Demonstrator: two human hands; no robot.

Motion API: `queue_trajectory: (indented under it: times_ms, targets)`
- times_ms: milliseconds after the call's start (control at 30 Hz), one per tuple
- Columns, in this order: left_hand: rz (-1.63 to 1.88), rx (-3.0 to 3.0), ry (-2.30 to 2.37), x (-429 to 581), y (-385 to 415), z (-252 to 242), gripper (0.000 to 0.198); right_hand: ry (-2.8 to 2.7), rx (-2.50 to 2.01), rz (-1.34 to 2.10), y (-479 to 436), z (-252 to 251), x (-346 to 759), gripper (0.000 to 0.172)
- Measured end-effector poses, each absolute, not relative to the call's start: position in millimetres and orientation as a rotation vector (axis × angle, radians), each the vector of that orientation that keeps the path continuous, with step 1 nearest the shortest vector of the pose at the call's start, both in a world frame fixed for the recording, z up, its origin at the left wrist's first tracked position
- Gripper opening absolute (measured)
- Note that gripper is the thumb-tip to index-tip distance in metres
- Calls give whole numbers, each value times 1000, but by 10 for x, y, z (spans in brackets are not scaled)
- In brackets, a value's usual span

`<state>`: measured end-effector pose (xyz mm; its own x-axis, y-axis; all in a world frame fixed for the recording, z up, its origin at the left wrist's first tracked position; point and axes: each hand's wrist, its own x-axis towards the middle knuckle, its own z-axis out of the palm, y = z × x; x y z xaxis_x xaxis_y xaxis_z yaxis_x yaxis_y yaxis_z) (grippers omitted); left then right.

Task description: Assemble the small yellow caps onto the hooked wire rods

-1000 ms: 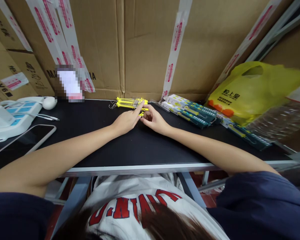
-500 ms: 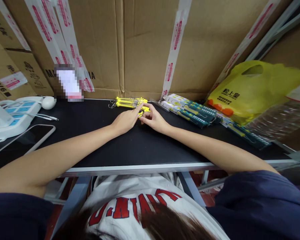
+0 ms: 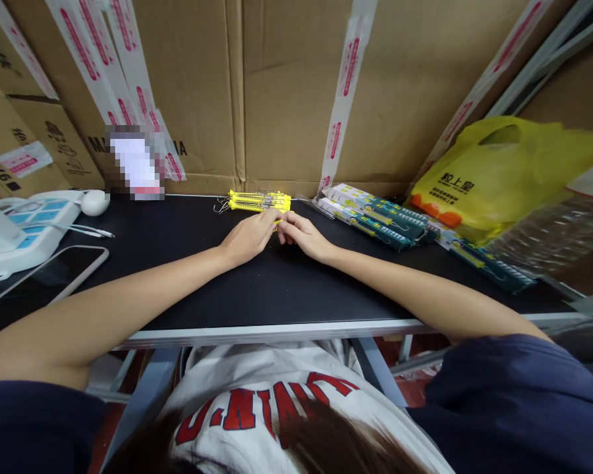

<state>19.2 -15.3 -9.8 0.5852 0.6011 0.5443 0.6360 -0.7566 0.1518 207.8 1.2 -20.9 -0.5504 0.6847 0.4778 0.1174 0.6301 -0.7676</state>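
Note:
My left hand (image 3: 250, 236) and my right hand (image 3: 304, 236) meet at the middle of the black table (image 3: 188, 289). Both have fingers curled, pinching a small yellow piece (image 3: 277, 224) between them. Just beyond the fingertips lies a bundle of yellow spring scales (image 3: 257, 201) with wire hooks at the left end. To the right of my right hand lie several dark green and white packaged boxes (image 3: 375, 217).
A yellow plastic bag (image 3: 499, 171) and a clear bag sit at the far right. A white power strip (image 3: 24, 230), a white mouse (image 3: 95, 202) and a tablet (image 3: 44, 280) lie at the left. Taped cardboard boxes (image 3: 286, 92) wall the back.
Both hands have closed together over the small yellow piece; the left index finger, earlier stretched toward the yellow bundle, is now curled in.

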Motion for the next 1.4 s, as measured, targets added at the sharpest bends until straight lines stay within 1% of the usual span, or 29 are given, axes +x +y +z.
queue_trajectory:
  times_ms: [200,367,700,833,1233,1400]
  targets:
    - [-972,-2722,-1081,198,-161,-101,29,-2017,-569,1038,22,-207,2080,48]
    - [-974,-2702,-1206,209,-183,-90,50,-2017,-533,1089,28,-217,2080,46]
    - [-571,-2637,-1329,243,-235,-33,48,-2077,-568,1142,67,-210,2115,49]
    - [-491,-2588,-1346,259,-268,-5,48,-2087,-579,1159,64,-197,2119,49]
    - [-475,-2541,-1350,270,-291,19,44,-2130,-616,1166,59,-168,2116,51]
    - [-466,-2538,-1381,267,-294,30,46,-2128,-640,1135,38,-167,2086,57]
